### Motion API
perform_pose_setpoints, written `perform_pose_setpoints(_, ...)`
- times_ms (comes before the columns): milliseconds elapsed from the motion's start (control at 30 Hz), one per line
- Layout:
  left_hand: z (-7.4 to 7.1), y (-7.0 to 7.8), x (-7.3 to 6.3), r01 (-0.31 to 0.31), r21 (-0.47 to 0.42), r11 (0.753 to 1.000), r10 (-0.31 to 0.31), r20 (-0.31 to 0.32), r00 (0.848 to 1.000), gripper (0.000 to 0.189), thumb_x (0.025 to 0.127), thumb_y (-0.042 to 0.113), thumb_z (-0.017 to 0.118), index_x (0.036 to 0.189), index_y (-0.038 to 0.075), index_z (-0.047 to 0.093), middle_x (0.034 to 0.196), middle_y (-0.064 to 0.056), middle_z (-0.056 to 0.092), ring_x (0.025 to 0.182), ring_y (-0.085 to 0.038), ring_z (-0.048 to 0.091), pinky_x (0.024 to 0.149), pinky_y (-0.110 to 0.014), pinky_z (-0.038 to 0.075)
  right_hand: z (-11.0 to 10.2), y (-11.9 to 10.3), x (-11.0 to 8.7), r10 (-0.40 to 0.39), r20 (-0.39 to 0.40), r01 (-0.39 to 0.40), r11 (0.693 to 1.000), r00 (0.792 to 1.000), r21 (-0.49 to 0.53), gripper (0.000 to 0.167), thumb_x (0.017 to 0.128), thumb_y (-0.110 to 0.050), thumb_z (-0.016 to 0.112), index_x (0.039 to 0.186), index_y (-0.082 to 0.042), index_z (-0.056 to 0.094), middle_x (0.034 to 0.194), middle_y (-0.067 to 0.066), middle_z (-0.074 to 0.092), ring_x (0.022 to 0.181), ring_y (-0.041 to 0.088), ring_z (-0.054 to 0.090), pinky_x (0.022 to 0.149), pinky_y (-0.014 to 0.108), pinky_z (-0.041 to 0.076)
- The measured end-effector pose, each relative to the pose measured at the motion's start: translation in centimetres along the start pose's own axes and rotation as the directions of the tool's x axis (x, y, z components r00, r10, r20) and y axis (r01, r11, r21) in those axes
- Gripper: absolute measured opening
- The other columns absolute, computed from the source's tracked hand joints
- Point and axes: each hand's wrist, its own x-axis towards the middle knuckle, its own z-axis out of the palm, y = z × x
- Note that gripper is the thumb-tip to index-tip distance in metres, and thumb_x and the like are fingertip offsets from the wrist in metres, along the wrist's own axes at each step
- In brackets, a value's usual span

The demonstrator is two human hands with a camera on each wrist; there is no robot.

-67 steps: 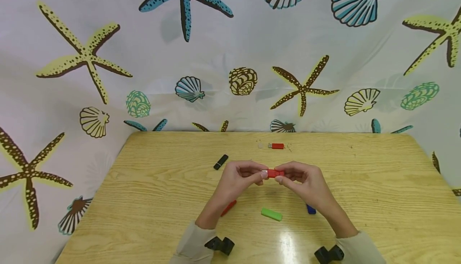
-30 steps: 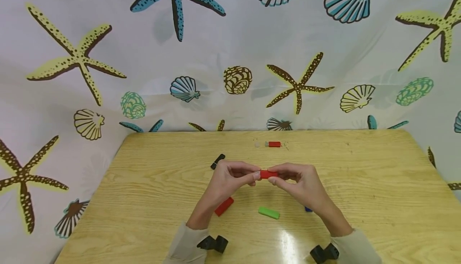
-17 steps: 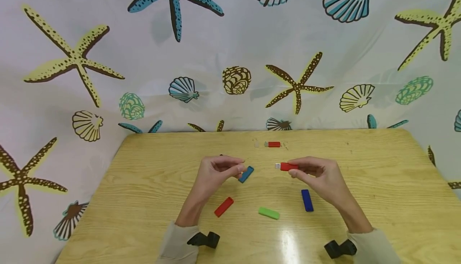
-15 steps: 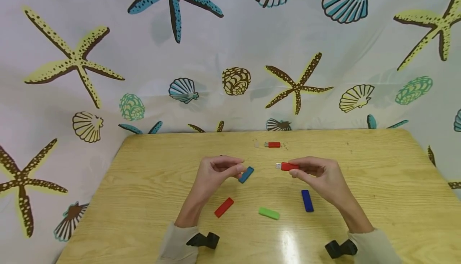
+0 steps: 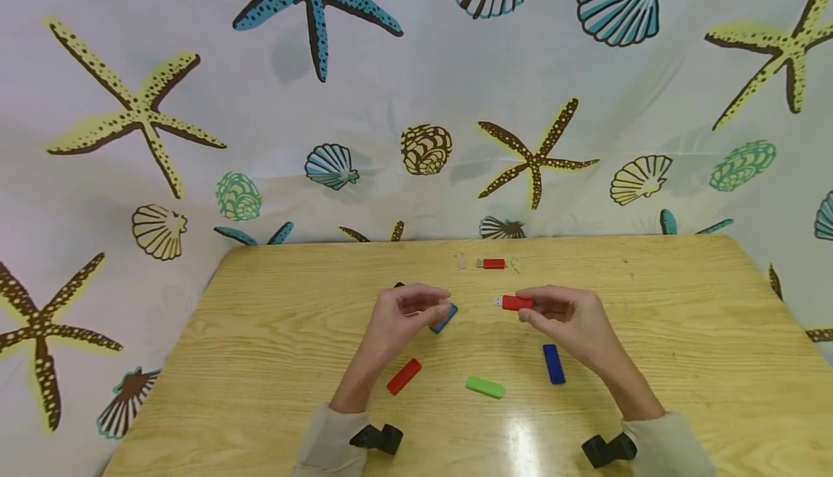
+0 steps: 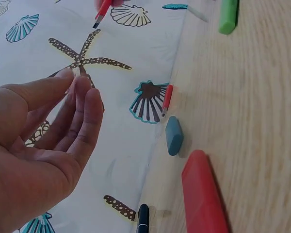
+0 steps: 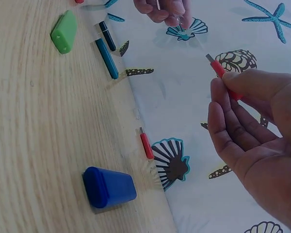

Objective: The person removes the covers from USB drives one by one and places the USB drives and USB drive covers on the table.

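Note:
My right hand (image 5: 569, 318) pinches a red USB stick (image 5: 516, 303) between thumb and fingers, above the table. Its bare metal plug (image 5: 498, 302) points left, towards my other hand. My left hand (image 5: 405, 318) pinches a small clear cap (image 6: 77, 72) at its fingertips, mostly hidden by them. A gap separates cap and plug. Under the left fingertips in the head view lies a teal USB stick (image 5: 444, 319), and a black one (image 6: 143, 218) is partly hidden behind that hand. A second red stick (image 5: 494, 264) with bare plug lies at the back, a clear cap (image 5: 462, 262) beside it.
Nearer on the wooden table (image 5: 260, 361) lie a larger red stick (image 5: 404, 376), a green stick (image 5: 484, 387) and a dark blue stick (image 5: 554, 364). A cloth (image 5: 364, 202) printed with shells and starfish rises behind the table's far edge.
Both hands held the red USB stick together; they have parted, the clear cap coming away in the left hand and baring the plug. Lately the hands have drawn slightly closer again.

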Motion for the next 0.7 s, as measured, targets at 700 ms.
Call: perform_pose_setpoints(700, 0.5, -1.2, 2.0, 0.038, 0.083, 0.996, -0.032, -0.066, 0.997, 0.021, 0.095, 0.014, 0.076, 0.112, 0.001, 0.078, 0.099, -0.011, 0.077, 0.086, -0.039, 0.074, 0.080, -0.052, 0.060, 0.2, 1.8, 1.8, -0.074, -0.056, 0.061, 0.978, 0.996, -0.197, 0.021, 0.094, -0.008, 0.076, 0.114, -0.001, 0.077, 0.101, 0.011, 0.077, 0.085, 0.024, 0.074, 0.075, 0.023, 0.058)
